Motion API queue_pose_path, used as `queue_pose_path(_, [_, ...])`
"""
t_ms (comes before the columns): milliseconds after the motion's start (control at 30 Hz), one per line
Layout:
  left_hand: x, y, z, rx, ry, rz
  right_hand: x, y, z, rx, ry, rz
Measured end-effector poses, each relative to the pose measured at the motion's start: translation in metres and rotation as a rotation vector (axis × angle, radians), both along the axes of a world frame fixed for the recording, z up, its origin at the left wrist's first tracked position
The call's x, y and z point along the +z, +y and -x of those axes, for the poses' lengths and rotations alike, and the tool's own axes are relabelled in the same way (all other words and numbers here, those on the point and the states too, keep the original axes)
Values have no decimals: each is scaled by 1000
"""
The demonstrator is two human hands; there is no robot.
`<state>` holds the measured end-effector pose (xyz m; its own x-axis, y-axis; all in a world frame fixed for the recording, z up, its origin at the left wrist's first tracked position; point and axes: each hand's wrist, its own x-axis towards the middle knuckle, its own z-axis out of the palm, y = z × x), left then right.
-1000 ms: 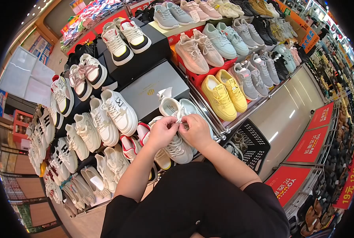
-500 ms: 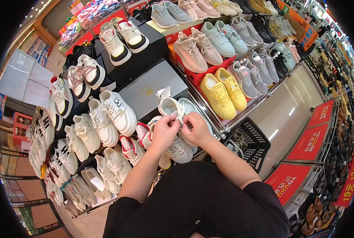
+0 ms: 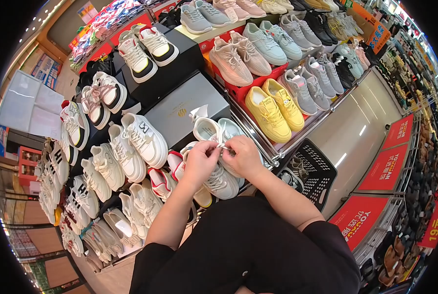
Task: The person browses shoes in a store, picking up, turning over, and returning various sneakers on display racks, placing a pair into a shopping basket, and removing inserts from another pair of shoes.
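A white sneaker (image 3: 220,180) stands in front of me, with its toe pointing toward my body and a second pale shoe close beside it on the right. My left hand (image 3: 203,159) pinches the white shoelace (image 3: 221,142) over the shoe's tongue. From the other side, my right hand (image 3: 239,156) is closed on the same lace, with its fingertips close to the left ones. The lace forms a small loop between the hands. My fingers partly hide the middle of the shoe.
A grey shoebox (image 3: 187,110) lies behind the sneaker. Yellow sneakers (image 3: 269,116) stand on the rack to the right, above a black basket (image 3: 313,171) holding shoes. White sneakers (image 3: 144,139) fill the left side. Red signs (image 3: 384,166) line the rack across the aisle.
Both hands stay at the lace, and the fingers have shifted slightly around it. The whole view has moved a little.
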<state>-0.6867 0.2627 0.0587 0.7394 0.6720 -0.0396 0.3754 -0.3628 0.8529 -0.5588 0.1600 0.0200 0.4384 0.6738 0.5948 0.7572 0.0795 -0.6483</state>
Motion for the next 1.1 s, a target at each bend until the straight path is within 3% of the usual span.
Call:
queue_pose_path(67, [6,-9,-3,16,66,-100,2,-1,-1,-1,14,-28])
queue_pose_path(133, [10,-12,-6,-75,-167,-693,5,-3,-2,4,5,-25])
queue_pose_path(167, [10,-9,-8,-77,-168,-694,7,-4,-2,1,4,-26])
queue_pose_path(233, [11,1,-13,-305,-172,-890,10,-7,-3,47,79,-50])
queue_pose_path(567, [21,28,-21,-589,-63,-928,-3,-19,-8,55,147,27])
queue_pose_path(667, [18,34,-24,-636,-85,-891,-14,-23,-5,23,318,107])
queue_pose_path(733, [17,34,-25,-650,-50,-863,-18,-23,-2,11,610,141])
queue_pose_path(1100, [6,35,-30,-705,-65,-548,-16,-28,-11,100,434,135])
